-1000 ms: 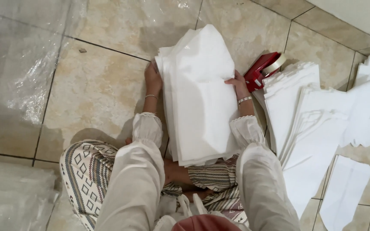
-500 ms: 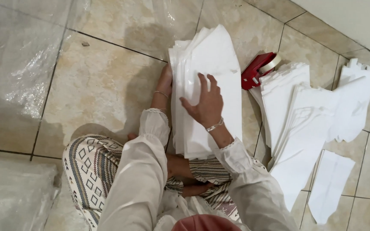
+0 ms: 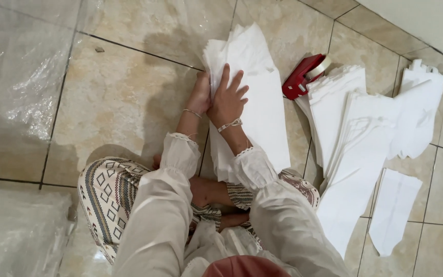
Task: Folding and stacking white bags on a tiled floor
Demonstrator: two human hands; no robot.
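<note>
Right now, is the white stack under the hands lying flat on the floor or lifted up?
Flat. The white stack rests on the tile floor, with the right hand spread on top and the left hand at its left edge.

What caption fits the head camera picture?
Seated on a tiled floor, both hands, left hand and right hand, press a stack of white sheets beside a red tape dispenser.

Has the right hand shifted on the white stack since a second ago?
Yes. The right hand has crossed from the stack's right edge, the side toward the red tape dispenser, to its left edge, and now lies beside the left hand on the white stack.
</note>
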